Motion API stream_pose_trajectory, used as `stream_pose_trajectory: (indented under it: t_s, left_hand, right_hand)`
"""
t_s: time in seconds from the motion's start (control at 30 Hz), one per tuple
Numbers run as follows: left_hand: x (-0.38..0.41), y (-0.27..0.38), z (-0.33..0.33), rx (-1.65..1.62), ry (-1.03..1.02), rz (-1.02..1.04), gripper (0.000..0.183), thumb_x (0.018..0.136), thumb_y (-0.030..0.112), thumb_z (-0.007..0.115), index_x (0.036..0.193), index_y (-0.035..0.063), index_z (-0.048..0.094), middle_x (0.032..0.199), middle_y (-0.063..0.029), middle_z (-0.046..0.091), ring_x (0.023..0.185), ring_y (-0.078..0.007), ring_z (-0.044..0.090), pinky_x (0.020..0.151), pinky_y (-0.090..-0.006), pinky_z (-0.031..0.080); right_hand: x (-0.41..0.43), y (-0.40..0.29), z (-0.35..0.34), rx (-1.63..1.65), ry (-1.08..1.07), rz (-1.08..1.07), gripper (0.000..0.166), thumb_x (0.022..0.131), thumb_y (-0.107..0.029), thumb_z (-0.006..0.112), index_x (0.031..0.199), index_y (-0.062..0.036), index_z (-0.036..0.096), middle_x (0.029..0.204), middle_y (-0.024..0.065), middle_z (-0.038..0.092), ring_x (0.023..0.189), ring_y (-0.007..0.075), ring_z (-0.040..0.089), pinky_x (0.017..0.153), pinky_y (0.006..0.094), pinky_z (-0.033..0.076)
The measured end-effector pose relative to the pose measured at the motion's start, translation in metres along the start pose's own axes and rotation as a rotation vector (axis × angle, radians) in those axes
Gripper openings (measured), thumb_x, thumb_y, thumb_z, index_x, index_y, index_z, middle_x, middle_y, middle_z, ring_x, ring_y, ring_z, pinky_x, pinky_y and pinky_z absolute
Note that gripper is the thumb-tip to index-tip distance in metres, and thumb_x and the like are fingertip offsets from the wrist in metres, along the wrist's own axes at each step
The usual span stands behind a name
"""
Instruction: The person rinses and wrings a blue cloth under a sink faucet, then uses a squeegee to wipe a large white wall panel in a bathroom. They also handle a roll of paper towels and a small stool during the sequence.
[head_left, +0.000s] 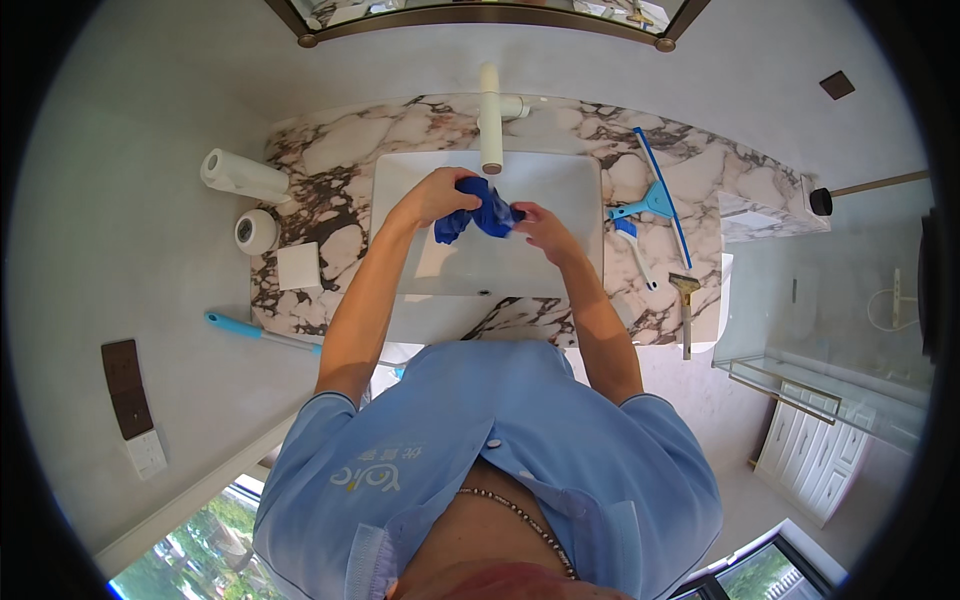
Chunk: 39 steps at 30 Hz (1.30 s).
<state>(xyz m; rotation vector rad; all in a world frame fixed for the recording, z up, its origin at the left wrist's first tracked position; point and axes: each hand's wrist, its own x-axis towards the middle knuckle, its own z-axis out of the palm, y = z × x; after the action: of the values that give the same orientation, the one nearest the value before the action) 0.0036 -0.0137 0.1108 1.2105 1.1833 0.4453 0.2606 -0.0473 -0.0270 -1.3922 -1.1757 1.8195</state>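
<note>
A bunched blue cloth (491, 214) hangs between my two hands over the white sink basin (420, 274). My left hand (442, 196) grips its left part from above, thumb across the folds. The cloth's right end is pinched in the fingers of my right hand (547, 231). Just above the cloth ends the spout of a cream-coloured faucet (490, 127). A pale streak on the cloth under the spout may be water; I cannot tell for sure.
On the marble countertop (337, 157), right side, lie a blue squeegee (654, 201), a small brush (636, 251) and a scraper (685, 300). Along the left stand a paper towel roll (247, 176), a round white container (256, 232) and a white square box (298, 265). A blue-handled pole (259, 332) leans nearby.
</note>
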Motion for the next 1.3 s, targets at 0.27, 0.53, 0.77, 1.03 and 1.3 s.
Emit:
stream_pose_trajectory:
  t_s: [0.27, 0.53, 0.77, 1.03, 1.3]
  left_hand:
    - [0.000, 0.003, 0.011, -0.467, -0.116, -0.045, 0.024, 0.091, 0.007, 0.070, 0.109, -0.0065, 0.065, 0.094, -0.0095, 0.069, 0.085, -0.0159, 0.066, 0.078, -0.0297, 0.057]
    - [0.005, -0.039, -0.004, -0.522, 0.341, -0.071, 0.034, 0.094, 0.001, 0.063, 0.128, -0.0042, 0.062, 0.112, -0.0138, 0.067, 0.096, -0.0209, 0.066, 0.082, -0.0334, 0.056]
    - [0.017, -0.124, 0.027, -0.476, 0.038, -0.092, 0.075, 0.094, 0.048, 0.071, 0.154, 0.0157, 0.041, 0.146, -0.0069, 0.048, 0.129, -0.0183, 0.049, 0.107, -0.0406, 0.039]
    - [0.045, -0.128, 0.065, -1.333, -0.003, -0.093, 0.030, 0.096, 0.021, 0.068, 0.120, 0.0074, 0.059, 0.105, -0.0112, 0.066, 0.094, -0.0254, 0.066, 0.077, -0.0354, 0.059]
    - [0.090, -0.096, 0.063, -1.788, -0.037, -0.268, 0.040, 0.090, -0.001, 0.067, 0.127, -0.0032, 0.051, 0.127, -0.0240, 0.052, 0.104, -0.0299, 0.061, 0.071, -0.0264, 0.065]
  right_hand:
    - [0.010, -0.003, 0.083, -0.074, -0.106, -0.477, 0.060, 0.088, -0.013, 0.075, 0.139, 0.0014, 0.047, 0.131, 0.0123, 0.059, 0.117, 0.0199, 0.059, 0.095, 0.0335, 0.052]
    - [0.008, -0.012, 0.053, 0.369, -0.139, -0.020, 0.033, 0.085, -0.005, 0.060, 0.117, -0.0002, 0.061, 0.095, 0.0090, 0.068, 0.083, 0.0181, 0.066, 0.079, 0.0326, 0.053]
    - [-0.009, -0.052, 0.059, 0.885, -0.204, 0.156, 0.035, 0.094, -0.028, 0.054, 0.120, -0.0051, 0.059, 0.105, 0.0096, 0.066, 0.096, 0.0249, 0.065, 0.093, 0.0413, 0.052]
    - [0.006, -0.064, 0.051, 0.337, 0.104, 0.023, 0.029, 0.097, -0.017, 0.057, 0.122, -0.0044, 0.064, 0.110, 0.0078, 0.069, 0.103, 0.0176, 0.066, 0.085, 0.0340, 0.054]
    - [0.044, -0.032, 0.011, 0.237, 0.438, -0.092, 0.037, 0.093, -0.019, 0.060, 0.123, 0.0003, 0.067, 0.108, 0.0105, 0.071, 0.097, 0.0189, 0.067, 0.080, 0.0342, 0.057]
